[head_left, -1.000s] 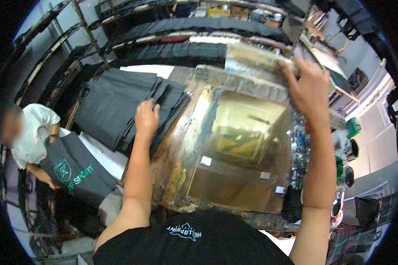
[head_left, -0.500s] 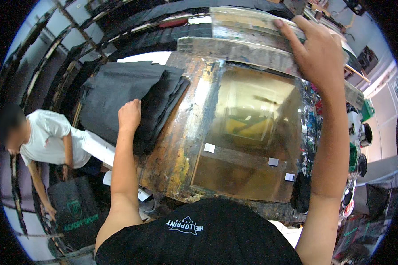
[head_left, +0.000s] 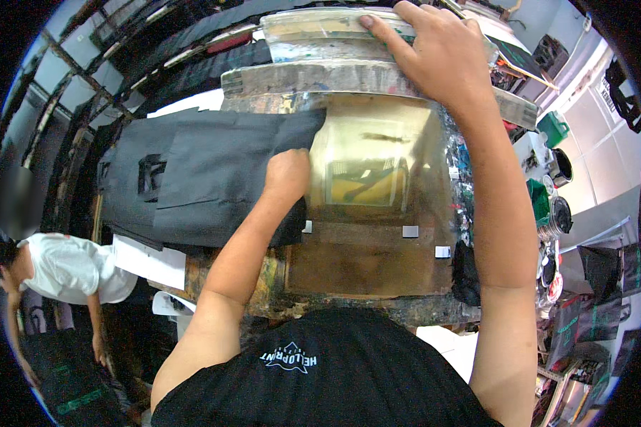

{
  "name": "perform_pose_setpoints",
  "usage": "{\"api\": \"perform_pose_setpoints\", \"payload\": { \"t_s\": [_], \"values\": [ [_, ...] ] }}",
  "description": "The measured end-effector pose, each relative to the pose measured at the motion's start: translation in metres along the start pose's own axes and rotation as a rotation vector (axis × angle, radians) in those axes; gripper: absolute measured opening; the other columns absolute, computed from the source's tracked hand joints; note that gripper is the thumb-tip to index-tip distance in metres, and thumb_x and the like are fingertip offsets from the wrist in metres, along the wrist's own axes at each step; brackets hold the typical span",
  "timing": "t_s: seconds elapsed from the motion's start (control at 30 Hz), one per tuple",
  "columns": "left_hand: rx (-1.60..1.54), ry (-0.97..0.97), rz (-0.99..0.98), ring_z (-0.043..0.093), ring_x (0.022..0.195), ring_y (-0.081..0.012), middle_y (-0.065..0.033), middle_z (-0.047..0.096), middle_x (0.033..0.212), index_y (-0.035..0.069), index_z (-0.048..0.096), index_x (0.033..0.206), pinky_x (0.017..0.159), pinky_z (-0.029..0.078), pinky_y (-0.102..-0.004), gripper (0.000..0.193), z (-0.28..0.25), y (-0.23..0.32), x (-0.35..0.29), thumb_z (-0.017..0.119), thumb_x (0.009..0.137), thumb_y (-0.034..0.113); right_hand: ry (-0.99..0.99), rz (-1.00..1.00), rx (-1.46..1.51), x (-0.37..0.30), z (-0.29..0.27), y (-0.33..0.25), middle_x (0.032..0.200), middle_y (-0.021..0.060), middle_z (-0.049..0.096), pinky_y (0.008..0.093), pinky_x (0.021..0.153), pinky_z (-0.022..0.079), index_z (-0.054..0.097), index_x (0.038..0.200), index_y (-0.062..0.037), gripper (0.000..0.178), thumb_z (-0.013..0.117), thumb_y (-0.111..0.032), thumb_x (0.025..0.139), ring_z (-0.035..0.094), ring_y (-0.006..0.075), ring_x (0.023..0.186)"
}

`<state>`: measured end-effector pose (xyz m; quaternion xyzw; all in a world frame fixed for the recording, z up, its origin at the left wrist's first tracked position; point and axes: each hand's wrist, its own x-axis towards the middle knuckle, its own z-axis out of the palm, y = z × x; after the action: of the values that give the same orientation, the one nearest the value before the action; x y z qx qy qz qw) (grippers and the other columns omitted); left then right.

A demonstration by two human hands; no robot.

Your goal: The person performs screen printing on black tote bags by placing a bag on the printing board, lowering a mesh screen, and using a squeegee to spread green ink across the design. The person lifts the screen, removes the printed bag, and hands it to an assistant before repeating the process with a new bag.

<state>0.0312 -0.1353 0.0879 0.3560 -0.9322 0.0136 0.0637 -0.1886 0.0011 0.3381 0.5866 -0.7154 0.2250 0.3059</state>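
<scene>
While the left hand (head_left: 289, 174) clamps the black cloth (head_left: 217, 167) and the right hand (head_left: 447, 57) clamps the pale frame (head_left: 313, 28), an uneven pull might wrinkle the cloth.

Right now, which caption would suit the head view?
Left hand holds black fabric partly over an amber panel; right hand grips a pale frame.

The left hand (head_left: 288, 175) has drawn black fabric (head_left: 217, 156) partly over the glossy board (head_left: 367, 263).

The left hand (head_left: 288, 174) hides its grip on the black fabric (head_left: 214, 171).
</scene>
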Motion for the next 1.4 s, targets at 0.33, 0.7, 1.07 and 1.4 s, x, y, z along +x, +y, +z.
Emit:
{"api": "perform_pose_setpoints", "payload": {
  "t_s": [0.33, 0.7, 1.07, 1.4],
  "values": [
    [-0.249, 0.093, -0.091, 0.069, 0.087, -0.0472, -0.0240, 0.072, 0.088, 0.001, 0.070, 0.088, 0.078, 0.055, -0.0570, 0.028, -0.027, -0.039, -0.029, 0.070, 0.095, 0.029, -0.168, 0.108, -0.019, 0.009, -0.005, -0.002, 0.083, 0.0072, 0.064, 0.0451, 0.093, 0.044, 0.067, 0.092, -0.0089, 0.067, 0.038, -0.067, 0.107, 0.058, 0.0203, 0.082],
    [-0.141, 0.067, 0.173, 0.075, 0.093, -0.0409, -0.0232, 0.076, 0.096, 0.002, 0.078, 0.090, 0.081, 0.061, -0.0504, 0.014, 0.052, 0.049, 0.090, 0.067, 0.086, 0.009, -0.222, 0.090, -0.014, 0.009, -0.001, 0.000, 0.083, 0.0064, 0.063, 0.0445, 0.092, 0.043, 0.067, 0.094, -0.0089, 0.067, 0.036, -0.067, 0.108, 0.056, 0.0196, 0.081],
    [-0.406, -0.112, 0.239, 0.077, 0.101, -0.0389, -0.0245, 0.077, 0.107, 0.002, 0.081, 0.100, 0.085, 0.063, -0.0487, 0.021, 0.081, 0.232, 0.153, 0.067, 0.087, 0.010, -0.162, 0.105, 0.057, 0.007, -0.009, -0.003, 0.082, 0.0089, 0.064, 0.0495, 0.097, 0.045, 0.065, 0.089, -0.0074, 0.064, 0.039, -0.063, 0.108, 0.060, 0.0220, 0.084],
    [-0.918, 0.087, 0.449, 0.068, 0.114, -0.0428, -0.0255, 0.070, 0.120, 0.000, 0.070, 0.125, 0.097, 0.055, -0.0493, 0.053, 0.114, 0.232, 0.111, 0.071, 0.095, 0.044, -0.111, 0.015, 0.093, 0.009, 0.002, 0.006, 0.080, 0.0051, 0.063, 0.0613, 0.118, 0.036, 0.060, 0.087, -0.0098, 0.060, 0.039, -0.061, 0.109, 0.064, 0.0204, 0.081]
  ]
}}
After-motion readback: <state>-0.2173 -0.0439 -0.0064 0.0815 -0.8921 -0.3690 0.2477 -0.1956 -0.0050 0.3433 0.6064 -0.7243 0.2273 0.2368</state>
